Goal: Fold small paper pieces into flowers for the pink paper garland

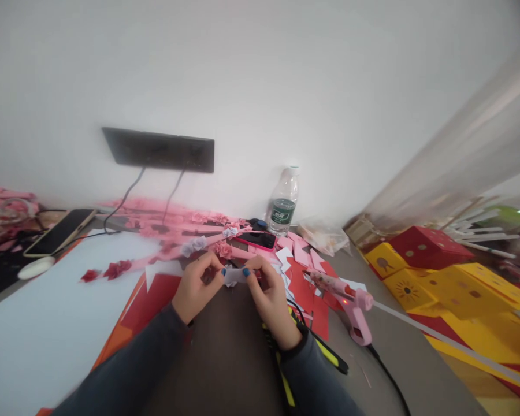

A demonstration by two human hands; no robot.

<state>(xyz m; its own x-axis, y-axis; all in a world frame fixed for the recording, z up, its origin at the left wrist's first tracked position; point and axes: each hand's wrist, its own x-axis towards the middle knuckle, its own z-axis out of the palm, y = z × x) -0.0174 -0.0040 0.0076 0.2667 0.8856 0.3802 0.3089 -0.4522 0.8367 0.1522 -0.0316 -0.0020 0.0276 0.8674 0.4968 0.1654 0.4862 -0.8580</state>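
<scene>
A small strip of white paper (234, 275) is stretched between my two hands above the grey table. My left hand (200, 286) pinches its left end between thumb and fingers. At the other end, my right hand (269, 297) grips it the same way. Just behind the hands lie pink paper flowers (224, 249) and a pale white-lilac paper flower (193, 246). Right of my right hand rests a pink glue gun (344, 300) with a small red light lit. Beneath my right forearm lies a black and yellow tool (329, 353), partly hidden.
Red paper sheets (153, 306) and a large white sheet (47, 329) cover the left side. Further back are a water bottle (283, 202), a pink-cased phone (257, 239) and another phone (63, 231). Yellow and red paper boxes (450, 289) fill the right. A black cord (390, 375) trails from the glue gun.
</scene>
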